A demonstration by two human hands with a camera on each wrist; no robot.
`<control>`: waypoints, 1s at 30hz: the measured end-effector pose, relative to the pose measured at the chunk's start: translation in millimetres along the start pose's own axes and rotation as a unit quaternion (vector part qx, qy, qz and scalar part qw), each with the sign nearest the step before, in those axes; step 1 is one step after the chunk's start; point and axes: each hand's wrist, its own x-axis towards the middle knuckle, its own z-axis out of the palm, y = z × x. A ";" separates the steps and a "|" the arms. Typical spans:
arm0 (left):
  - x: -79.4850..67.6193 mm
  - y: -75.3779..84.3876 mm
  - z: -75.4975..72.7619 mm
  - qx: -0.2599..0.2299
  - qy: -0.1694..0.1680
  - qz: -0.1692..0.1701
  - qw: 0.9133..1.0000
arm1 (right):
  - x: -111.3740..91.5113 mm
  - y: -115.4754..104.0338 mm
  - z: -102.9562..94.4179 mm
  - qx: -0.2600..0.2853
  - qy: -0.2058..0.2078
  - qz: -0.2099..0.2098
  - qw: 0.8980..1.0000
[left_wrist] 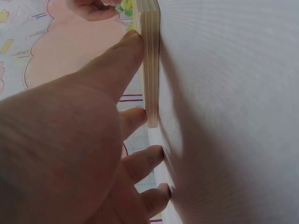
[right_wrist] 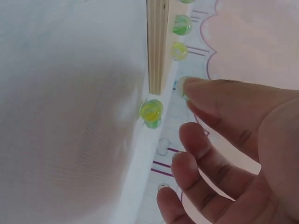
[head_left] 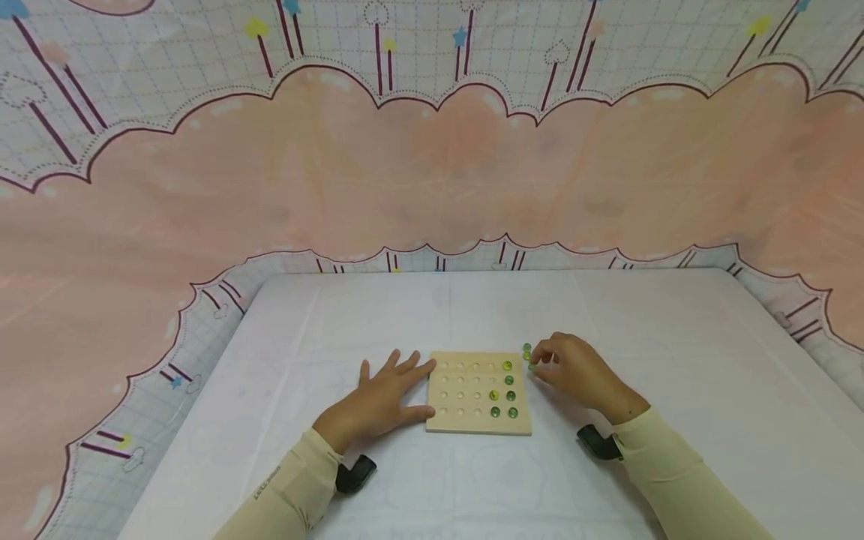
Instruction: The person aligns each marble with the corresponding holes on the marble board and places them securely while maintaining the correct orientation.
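A pale wooden board (head_left: 460, 427) with rows of round hollows lies on the white table. Green and yellow glass marbles (head_left: 510, 396) fill hollows in its two right-hand columns. My left hand (head_left: 378, 397) is spread at the board's left edge, its thumb and a finger touching the rim. Just past the far right corner my right hand (head_left: 574, 371) pinches a pale green marble (right_wrist: 181, 87) between thumb and index finger, partly hidden by the thumb. Beside that corner, a yellow-green marble (right_wrist: 152, 111) and a green marble (head_left: 527, 347) rest on the table.
A white cloth (head_left: 351, 315) covers the table. Behind it hangs a pinkish curtain (head_left: 432, 172) with a scalloped pattern. Black wrist cameras (head_left: 355, 474) sit below both hands, near the sleeve cuffs.
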 end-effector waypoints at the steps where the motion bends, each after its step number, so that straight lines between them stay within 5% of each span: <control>1: -0.1 0.0 0.1 0.000 0.000 0.000 1.000 | -0.5 -0.8 0.1 0.002 0.000 -0.006 1.000; 12: -0.7 0.4 2.3 0.003 0.002 -0.002 1.000 | 1.3 -18.0 5.2 -0.011 0.006 -0.050 0.999; 30: -1.2 -0.7 1.4 -0.008 -0.002 -0.002 1.000 | 15.6 -38.8 20.4 0.021 -0.018 -0.044 0.999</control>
